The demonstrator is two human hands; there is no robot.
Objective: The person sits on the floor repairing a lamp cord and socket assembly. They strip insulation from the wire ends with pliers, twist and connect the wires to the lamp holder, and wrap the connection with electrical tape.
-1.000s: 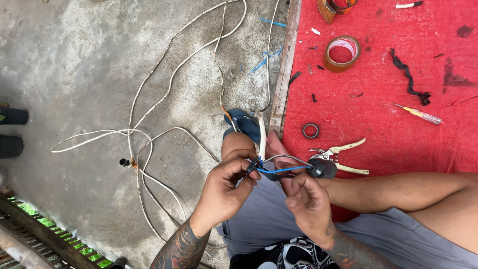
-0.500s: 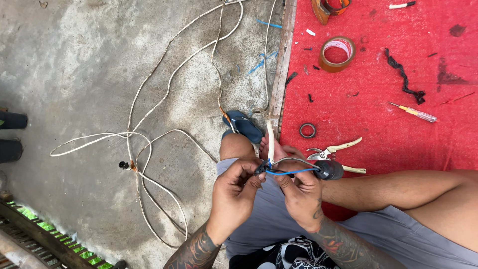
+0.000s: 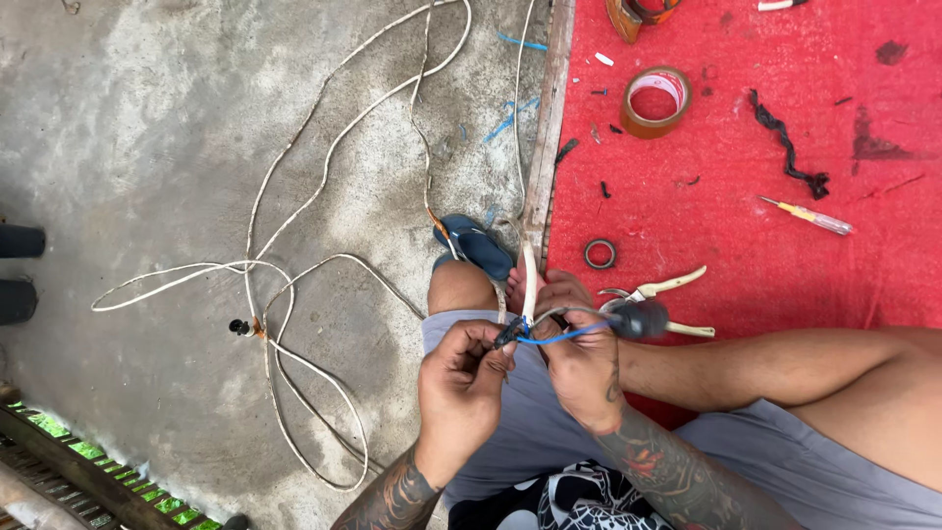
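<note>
Now closer together: left hand [image 3: 459, 378] pinching blue wire [image 3: 561, 336] end, right hand [image 3: 581, 365] gripping white cable [image 3: 531, 283] beside pliers [image 3: 659, 294].

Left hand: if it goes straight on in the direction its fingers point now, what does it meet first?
The left hand points up and to the right, pinching the blue wire. Going straight on, it would probably first meet the right hand, which holds the same wire close by; depth is unclear.

Makeshift floor workshop — pliers [image 3: 655, 294], tape [image 3: 655, 101]
</note>
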